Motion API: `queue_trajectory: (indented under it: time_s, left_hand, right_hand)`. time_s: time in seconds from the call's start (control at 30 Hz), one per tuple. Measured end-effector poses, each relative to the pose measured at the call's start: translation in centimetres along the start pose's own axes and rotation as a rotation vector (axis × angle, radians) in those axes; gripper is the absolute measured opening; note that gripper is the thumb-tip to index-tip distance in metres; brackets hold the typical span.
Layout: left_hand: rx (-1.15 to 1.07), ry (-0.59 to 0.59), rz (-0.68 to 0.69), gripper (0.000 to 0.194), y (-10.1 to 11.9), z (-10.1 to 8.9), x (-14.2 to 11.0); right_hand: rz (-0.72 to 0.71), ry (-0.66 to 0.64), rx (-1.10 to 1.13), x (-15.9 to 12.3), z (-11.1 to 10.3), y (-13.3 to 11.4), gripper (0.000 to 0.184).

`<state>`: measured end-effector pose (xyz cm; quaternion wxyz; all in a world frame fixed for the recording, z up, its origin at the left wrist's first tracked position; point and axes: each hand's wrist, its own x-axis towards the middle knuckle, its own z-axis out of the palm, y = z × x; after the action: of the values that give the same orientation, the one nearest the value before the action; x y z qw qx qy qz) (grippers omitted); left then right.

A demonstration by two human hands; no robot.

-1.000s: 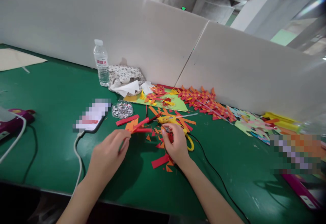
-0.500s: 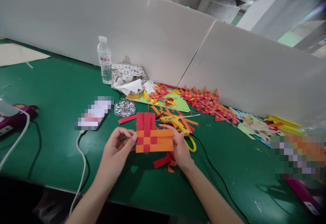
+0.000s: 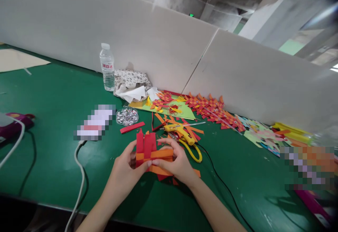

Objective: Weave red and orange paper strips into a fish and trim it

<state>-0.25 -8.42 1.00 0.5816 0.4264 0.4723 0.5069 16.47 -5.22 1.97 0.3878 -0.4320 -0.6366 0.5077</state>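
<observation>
A woven piece of red and orange paper strips (image 3: 150, 144) is held above the green table between both hands. My left hand (image 3: 126, 167) grips its left side, thumb on the front near the lower middle. On the other side, my right hand (image 3: 179, 161) has its thumb pressed on the orange strips close to the left thumb, with fingers behind. Red strips stick up and orange ones point right. Just beyond lies a yellow glue gun (image 3: 182, 133) among loose orange and red strips. Yellow-handled scissors (image 3: 196, 154) lie partly under it.
A clear box of googly eyes (image 3: 127, 116), a phone (image 3: 96, 122) with a white cable and a water bottle (image 3: 107, 68) are to the left. Woven paper fish (image 3: 204, 103) lie along the grey partition (image 3: 148, 42). A black cord (image 3: 224, 179) runs down the right.
Both hands have moved down and closer together with the woven paper. Its front is now tilted, and both thumbs meet on it. The right fingers have come round behind it.
</observation>
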Motion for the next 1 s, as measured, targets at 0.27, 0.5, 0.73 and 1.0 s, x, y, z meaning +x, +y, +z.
queue_trajectory:
  time_s: [0.27, 0.5, 0.73, 1.0]
  left_hand:
    - [0.038, 0.129, 0.036, 0.062, 0.9, -2.1, 0.1]
    - [0.254, 0.071, 0.075, 0.051, 0.4, -1.2, -0.4]
    - [0.361, -0.068, 0.08, 0.043, -0.2, -0.8, -0.9]
    - [0.245, -0.17, 0.021, 0.049, -0.3, -1.3, -1.1]
  right_hand:
    - [-0.061, 0.36, 0.067, 1.4, -2.1, 0.7, 0.041]
    - [-0.245, 0.291, -0.095, 0.7, -1.4, 0.3, 0.044]
    - [-0.172, 0.28, -0.129, 0.7, -1.2, 0.6, 0.023]
    - [-0.146, 0.156, 0.114, 0.8, -2.1, 0.8, 0.051]
